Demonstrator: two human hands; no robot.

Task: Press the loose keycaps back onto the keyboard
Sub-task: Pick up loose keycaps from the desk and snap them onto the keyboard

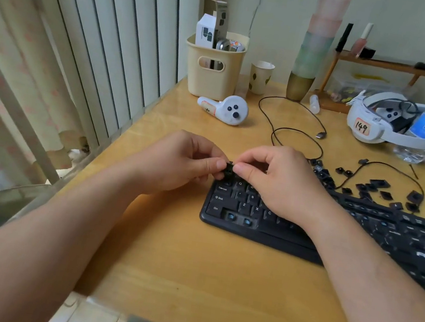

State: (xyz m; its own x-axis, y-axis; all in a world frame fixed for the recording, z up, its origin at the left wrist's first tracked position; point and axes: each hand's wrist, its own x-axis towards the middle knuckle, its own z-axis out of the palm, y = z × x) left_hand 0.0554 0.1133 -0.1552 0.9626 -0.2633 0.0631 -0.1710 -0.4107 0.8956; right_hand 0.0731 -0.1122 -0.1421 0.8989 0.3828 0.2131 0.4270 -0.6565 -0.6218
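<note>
Head view: one keycap (229,169) is pinched between the left hand (178,162) and right hand (280,179), brought together above the keyboard (265,224) corner — seating is in hand. Next, alignment and a straight downward press are called for; loose keycaps (375,186) lie beyond the right hand.

1. Both bare forearms reach forward and converge toward the middle.
2. The left hand (178,162) has curled fingers, thumb tip pressed against a small keycap (229,168).
3. The right hand (276,180) mirrors it (thumb opposite, fingers arched above), pinching the same keycap from the other side.
</note>
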